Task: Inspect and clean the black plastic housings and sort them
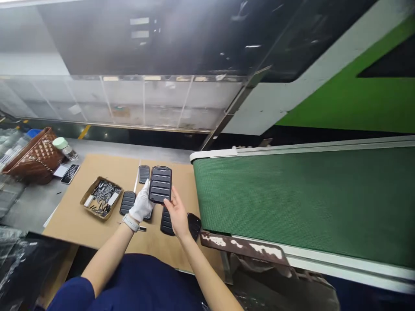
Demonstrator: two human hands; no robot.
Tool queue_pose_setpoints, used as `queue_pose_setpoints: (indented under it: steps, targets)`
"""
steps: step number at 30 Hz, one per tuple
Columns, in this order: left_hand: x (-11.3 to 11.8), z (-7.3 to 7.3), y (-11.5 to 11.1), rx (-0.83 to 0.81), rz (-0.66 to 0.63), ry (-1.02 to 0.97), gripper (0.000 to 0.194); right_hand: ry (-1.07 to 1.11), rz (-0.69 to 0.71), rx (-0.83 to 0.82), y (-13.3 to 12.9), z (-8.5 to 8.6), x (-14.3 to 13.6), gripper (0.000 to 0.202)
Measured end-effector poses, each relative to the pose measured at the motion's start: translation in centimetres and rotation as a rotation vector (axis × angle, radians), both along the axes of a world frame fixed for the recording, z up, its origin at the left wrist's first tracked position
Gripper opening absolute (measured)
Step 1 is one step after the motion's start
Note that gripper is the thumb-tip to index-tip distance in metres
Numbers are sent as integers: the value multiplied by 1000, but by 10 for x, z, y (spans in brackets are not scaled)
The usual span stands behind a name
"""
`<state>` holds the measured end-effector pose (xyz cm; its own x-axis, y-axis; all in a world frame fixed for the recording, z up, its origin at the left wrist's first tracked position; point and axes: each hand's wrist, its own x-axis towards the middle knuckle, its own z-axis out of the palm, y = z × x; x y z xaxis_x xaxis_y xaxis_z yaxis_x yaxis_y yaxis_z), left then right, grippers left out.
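Note:
A black ribbed plastic panel with rounded corners is held up over the table between my two hands. My left hand, in a white glove, grips its left edge. My bare right hand has its thumb and fingers on the lower right corner. Similar ribbed panels lie on the table: a smaller one behind, another left of my glove, one partly under my right hand, and a dark piece by the belt. A further piece under my left wrist is mostly hidden.
A shallow box of small dark metal parts stands on the brown tabletop. A green conveyor belt runs off to the right. On the left are a phone, a brown bag and a jar with a mint lid.

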<state>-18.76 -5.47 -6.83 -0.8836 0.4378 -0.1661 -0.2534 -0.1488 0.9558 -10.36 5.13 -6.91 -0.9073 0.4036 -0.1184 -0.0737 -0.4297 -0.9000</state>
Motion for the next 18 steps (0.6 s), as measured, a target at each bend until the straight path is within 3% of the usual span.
queue_pose_setpoints:
  steps: [3,7,18]
  targets:
    - [1,-11,-32,-110,63,134,81,-22,45,-27,-32,-14,-6,84]
    - [5,-17,-61,-209,65,369,73,-55,69,-45,-55,-17,-9,86]
    - [3,-2,-75,-118,54,293,67,-113,33,-43,-79,-2,-11,87]
